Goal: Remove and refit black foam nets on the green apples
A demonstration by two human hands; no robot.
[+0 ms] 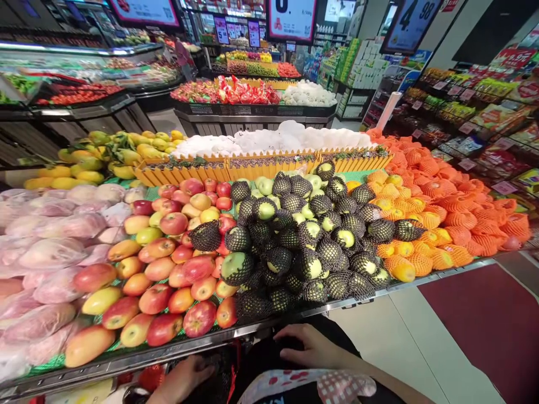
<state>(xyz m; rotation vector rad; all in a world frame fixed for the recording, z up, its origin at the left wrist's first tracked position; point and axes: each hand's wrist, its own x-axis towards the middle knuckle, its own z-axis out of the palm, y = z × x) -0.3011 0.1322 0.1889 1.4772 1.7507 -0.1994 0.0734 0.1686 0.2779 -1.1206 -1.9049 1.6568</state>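
My right hand (301, 342) rests over my dark clothing just below the front edge of the fruit stand. Its fingers are stretched and apart, with nothing in them. Lower and to the left, my left hand (185, 379) is beneath the stand's rim, near a dark mass on the shelf below. Its fingers are partly hidden, so whether it holds anything is unclear. Above the hands lie green apples in black foam nets (311, 264) on the stand. Bare red and yellow apples (160, 297) lie left of them; one black-netted piece (206, 234) sits among these.
A metal rim (126, 359) runs along the stand's front. Wrapped pink fruit (54, 252) lies left, orange-netted fruit (455, 196) right. Behind a low orange fence (269, 167) are white-wrapped fruits (290, 137). Snack shelves (484, 112) stand right; price screens (290, 19) hang above.
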